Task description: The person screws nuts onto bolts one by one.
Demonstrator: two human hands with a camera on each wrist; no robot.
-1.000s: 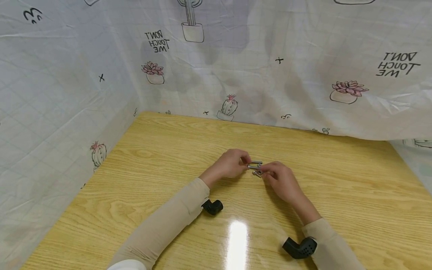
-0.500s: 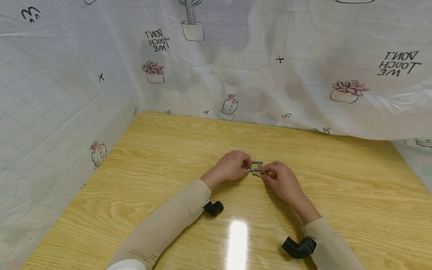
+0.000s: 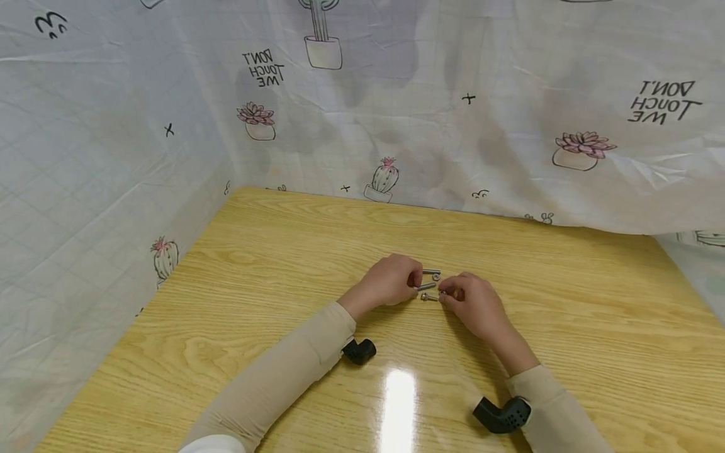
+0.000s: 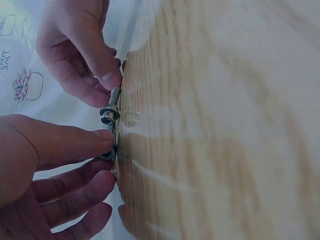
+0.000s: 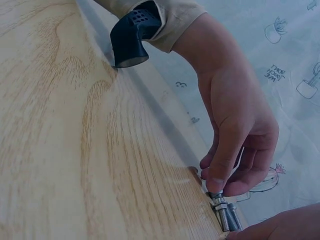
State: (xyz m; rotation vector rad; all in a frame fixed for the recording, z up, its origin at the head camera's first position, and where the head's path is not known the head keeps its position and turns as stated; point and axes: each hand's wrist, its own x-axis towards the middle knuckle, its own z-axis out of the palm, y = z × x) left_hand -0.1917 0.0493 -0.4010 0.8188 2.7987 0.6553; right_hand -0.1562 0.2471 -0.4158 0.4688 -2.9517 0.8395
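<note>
In the head view my left hand (image 3: 392, 280) pinches one end of a grey bolt (image 3: 426, 287), its threaded shank pointing right. My right hand (image 3: 473, 303) has thumb and fingertips together on a small silvery nut (image 3: 442, 292), mostly hidden by the fingers. Between the hands lies a shorter bolt (image 3: 428, 297), its head to the left and its tip close to the right fingertips. The left wrist view shows the round head of this shorter bolt (image 4: 107, 117) and the left thumb (image 4: 102, 137) against the held piece.
Just beyond the hands, another bolt (image 3: 432, 272) and a loose nut (image 3: 436, 277) lie on the wood-grain table (image 3: 283, 251). Black angled pieces (image 3: 504, 415) sit at both cuffs. Patterned white sheeting (image 3: 430, 126) hangs along the back and left side.
The left hand's bolt has come slightly nearer the person, away from the right fingertips. The right fingers have closed on the small nut, and the shorter bolt has shifted nearer and turned level.
</note>
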